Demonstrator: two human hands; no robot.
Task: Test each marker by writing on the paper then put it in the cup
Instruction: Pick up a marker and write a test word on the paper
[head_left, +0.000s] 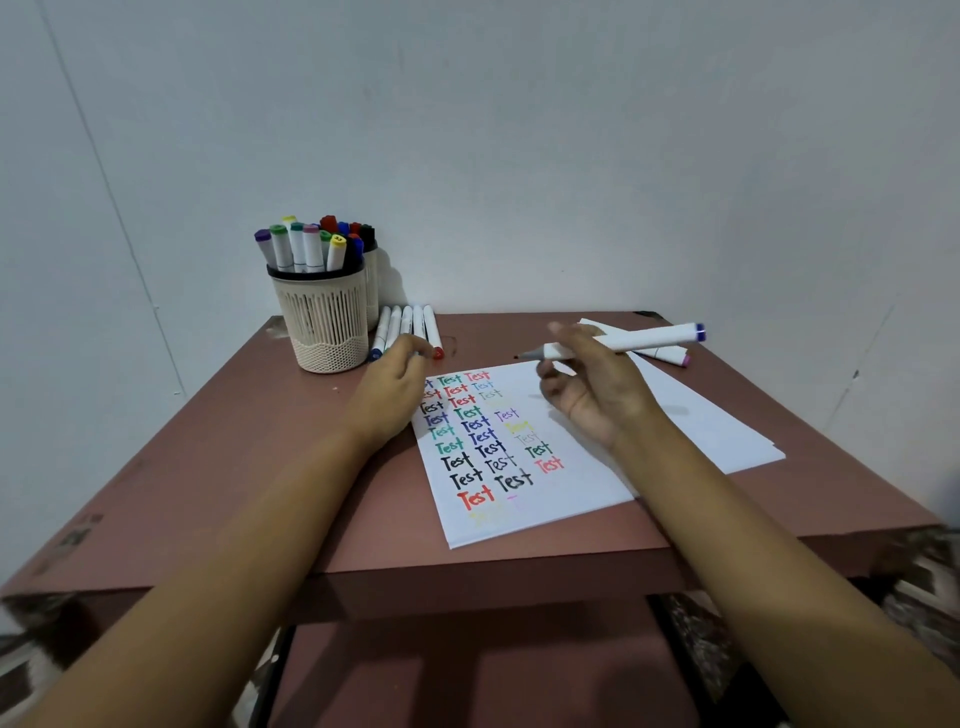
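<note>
My right hand (592, 387) holds a white marker (639, 340) with a blue end, uncapped, its dark tip pointing left above the paper (550, 499). The sheet carries several coloured "Test" words. My left hand (395, 387) rests on the sheet's top left corner, fingers curled near the ends of a row of white markers (410, 325); whether it holds anything, such as a cap, is hidden. A beige ribbed cup (324, 317) full of markers stands at the back left of the table.
The brown table (218, 467) stands against a white wall. More blank sheets (717, 426) lie under and right of the written one. Another white marker (667, 356) with a pink end lies at the back right. The table's front edge is close to me.
</note>
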